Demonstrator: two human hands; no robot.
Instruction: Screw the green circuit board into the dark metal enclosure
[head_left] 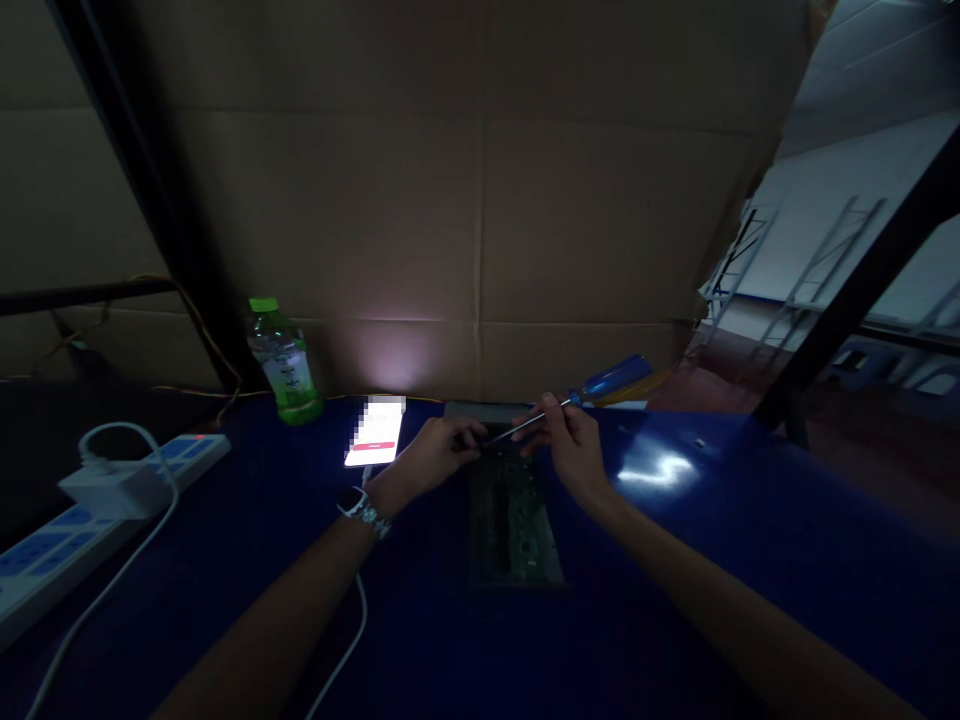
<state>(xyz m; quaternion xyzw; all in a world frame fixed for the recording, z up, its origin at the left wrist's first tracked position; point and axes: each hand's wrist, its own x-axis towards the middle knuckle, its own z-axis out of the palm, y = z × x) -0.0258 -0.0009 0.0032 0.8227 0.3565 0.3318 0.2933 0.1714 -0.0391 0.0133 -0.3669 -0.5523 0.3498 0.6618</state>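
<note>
A screwdriver with a blue handle (pixel 615 378) slants down to the left, its tip near the top of a dark green circuit board (pixel 525 525). My right hand (pixel 574 445) is closed around the metal shaft just below the handle. With fingers pinched, my left hand (pixel 442 450) is at the board's top left edge, close to the screwdriver tip; what it holds, if anything, is too dark to make out. A grey object (pixel 486 411) lies behind the board, partly hidden by the hands.
On the blue table (pixel 720 540), a lit phone (pixel 377 430) with a white cable is left of the hands. A green-capped bottle (pixel 285 365) is behind it. A power strip (pixel 45 555) with a white plug lies far left. Cardboard (pixel 375 200) stands behind.
</note>
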